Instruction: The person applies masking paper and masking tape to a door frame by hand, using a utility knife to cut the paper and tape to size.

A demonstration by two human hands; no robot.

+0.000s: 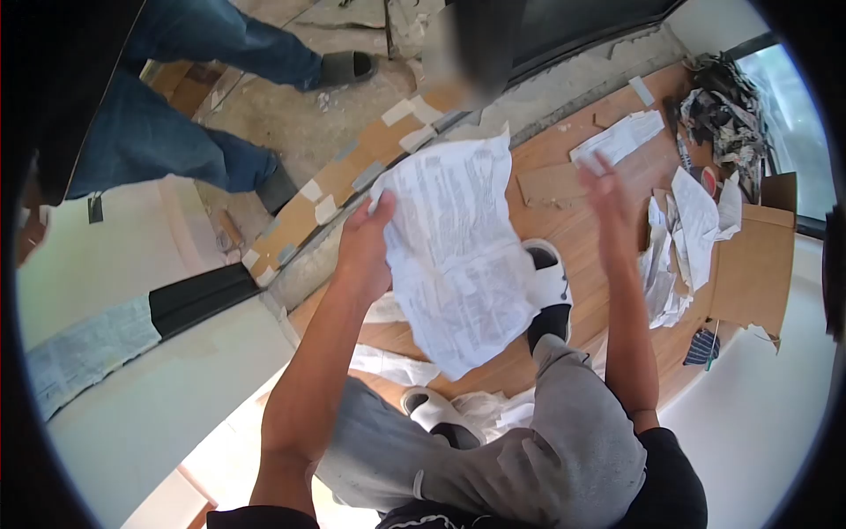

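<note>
Above the wooden plank floor (577, 231), the left hand (366, 251) grips a crumpled printed sheet (454, 256); the right hand (608, 198) is spread, empty.

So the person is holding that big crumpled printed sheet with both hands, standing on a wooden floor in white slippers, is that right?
Not quite. The head view shows only the left hand gripping the crumpled printed sheet; the right hand is open and apart from it. The wooden floor and white slippers are as you say.
</note>
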